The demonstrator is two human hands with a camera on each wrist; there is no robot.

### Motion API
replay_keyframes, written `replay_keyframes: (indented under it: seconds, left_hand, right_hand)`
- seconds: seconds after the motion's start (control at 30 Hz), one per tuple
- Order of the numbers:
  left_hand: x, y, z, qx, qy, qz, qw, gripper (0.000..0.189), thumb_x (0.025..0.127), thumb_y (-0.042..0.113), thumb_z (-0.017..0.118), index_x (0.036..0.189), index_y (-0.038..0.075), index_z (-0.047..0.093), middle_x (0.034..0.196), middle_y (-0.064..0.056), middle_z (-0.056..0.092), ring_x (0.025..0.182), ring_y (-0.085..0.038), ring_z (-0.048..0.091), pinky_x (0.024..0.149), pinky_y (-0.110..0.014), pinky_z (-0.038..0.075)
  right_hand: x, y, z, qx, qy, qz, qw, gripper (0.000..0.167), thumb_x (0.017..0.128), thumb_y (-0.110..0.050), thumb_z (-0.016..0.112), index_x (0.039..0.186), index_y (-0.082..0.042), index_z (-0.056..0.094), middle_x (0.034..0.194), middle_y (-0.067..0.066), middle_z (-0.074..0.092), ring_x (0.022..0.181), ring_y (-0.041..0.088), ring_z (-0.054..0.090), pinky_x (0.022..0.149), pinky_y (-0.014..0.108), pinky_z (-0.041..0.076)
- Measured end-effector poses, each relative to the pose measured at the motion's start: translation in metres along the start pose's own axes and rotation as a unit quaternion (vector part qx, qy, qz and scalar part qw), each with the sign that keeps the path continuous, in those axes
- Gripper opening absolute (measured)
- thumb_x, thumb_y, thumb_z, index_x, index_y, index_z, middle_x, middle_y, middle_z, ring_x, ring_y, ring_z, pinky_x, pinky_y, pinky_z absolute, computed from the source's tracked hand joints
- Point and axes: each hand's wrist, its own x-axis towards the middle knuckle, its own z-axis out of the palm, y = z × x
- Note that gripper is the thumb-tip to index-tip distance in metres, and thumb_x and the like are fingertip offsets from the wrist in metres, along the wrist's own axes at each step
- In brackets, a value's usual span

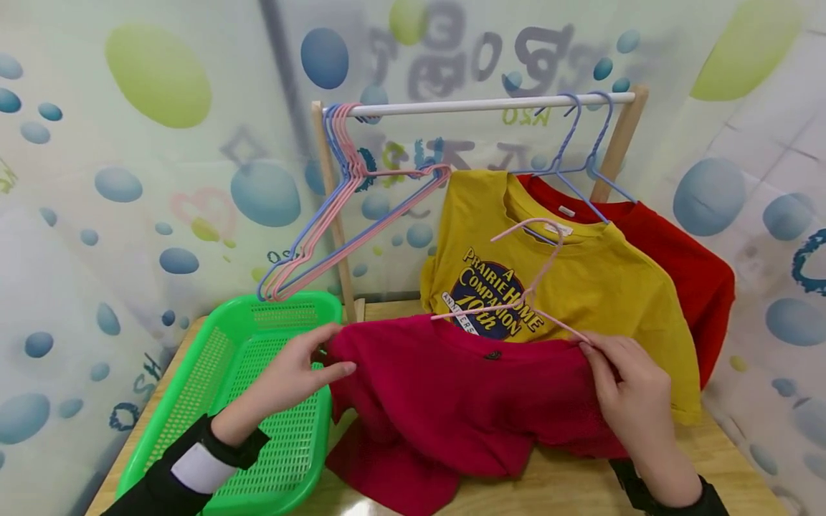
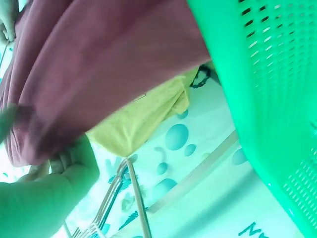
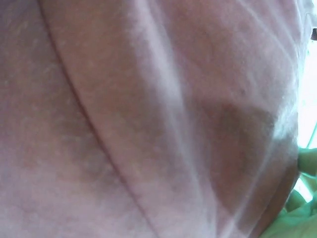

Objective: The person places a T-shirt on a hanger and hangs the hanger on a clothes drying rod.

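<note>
A crimson T-shirt (image 1: 452, 401) is held up over the table, its lower part drooping onto the tabletop. A pink hanger (image 1: 530, 295) sits in its neck opening, hook upward, with the left arm's tip inside the shirt. My left hand (image 1: 293, 376) grips the shirt at its left shoulder, fingers partly hidden behind the cloth. At the other shoulder, my right hand (image 1: 629, 387) pinches the cloth together with the end of the hanger's right arm. The left wrist view shows the fingers (image 2: 62, 161) curled at the cloth; shirt fabric (image 3: 148, 119) fills most of the right wrist view.
Behind stands a rack with a white rail (image 1: 452, 107). Several pink and blue hangers (image 1: 348, 186) hang at its left. A yellow T-shirt (image 1: 594, 279) and a red shirt (image 1: 703, 287) hang at its right. A green basket (image 1: 316, 430) stands left on the wooden table (image 1: 723, 466).
</note>
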Motion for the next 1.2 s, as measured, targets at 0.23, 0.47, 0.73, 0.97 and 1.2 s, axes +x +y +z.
replay_keyframes:
  seconds: [0.23, 0.47, 0.73, 0.97, 1.2]
  left_hand:
    - [-0.002, -0.002, 0.004, 0.022, 0.034, -0.008, 0.9991, 0.030, 0.091, 0.000, 0.071, 0.120, 0.005, 0.065, 0.085, 0.000, 0.067, 0.079, -0.008, 0.061, 0.074, -0.025, 0.054]
    - [-0.003, 0.000, 0.007, 0.062, 0.025, -0.011, 0.9977, 0.028, 0.090, 0.001, 0.073, 0.117, 0.004, 0.066, 0.082, 0.002, 0.066, 0.077, -0.007, 0.062, 0.072, -0.025, 0.053]
    - [0.005, 0.026, 0.002, 0.164, 0.087, 0.082, 0.9793, 0.052, 0.091, 0.007, 0.074, 0.139, 0.006, 0.055, 0.121, -0.006, 0.065, 0.111, -0.021, 0.061, 0.087, -0.040, 0.055]
    - [0.018, 0.040, 0.016, 0.178, 0.124, 0.231, 0.9484, 0.033, 0.092, 0.003, 0.072, 0.125, 0.007, 0.070, 0.119, -0.006, 0.067, 0.114, -0.022, 0.061, 0.087, -0.037, 0.057]
    - [0.018, 0.032, 0.035, 0.140, 0.138, 0.212, 0.9573, 0.022, 0.090, 0.000, 0.072, 0.110, 0.010, 0.076, 0.100, 0.000, 0.072, 0.094, -0.013, 0.063, 0.074, -0.027, 0.054]
  right_hand:
    - [-0.001, 0.015, -0.007, 0.011, 0.037, 0.002, 0.9992, 0.013, 0.095, -0.004, 0.068, 0.102, 0.006, 0.074, 0.089, 0.023, 0.071, 0.106, -0.025, 0.048, 0.094, -0.001, 0.035]
    - [-0.002, 0.012, -0.009, 0.001, 0.021, 0.019, 0.9996, 0.013, 0.092, 0.004, 0.068, 0.104, 0.008, 0.073, 0.089, 0.026, 0.070, 0.107, -0.029, 0.045, 0.094, -0.002, 0.034]
    - [-0.002, 0.002, 0.000, 0.014, 0.006, 0.013, 0.9998, 0.015, 0.089, 0.005, 0.071, 0.104, 0.002, 0.075, 0.091, 0.018, 0.073, 0.103, -0.022, 0.051, 0.095, -0.001, 0.035]
    - [-0.004, -0.013, 0.018, 0.015, -0.028, -0.002, 0.9995, 0.029, 0.079, 0.014, 0.075, 0.102, -0.004, 0.076, 0.088, 0.009, 0.074, 0.089, 0.003, 0.060, 0.091, 0.001, 0.037]
    - [-0.006, -0.023, 0.028, 0.020, -0.050, -0.005, 0.9985, 0.032, 0.077, 0.011, 0.078, 0.102, -0.010, 0.078, 0.087, 0.003, 0.074, 0.086, 0.007, 0.061, 0.086, 0.003, 0.040]
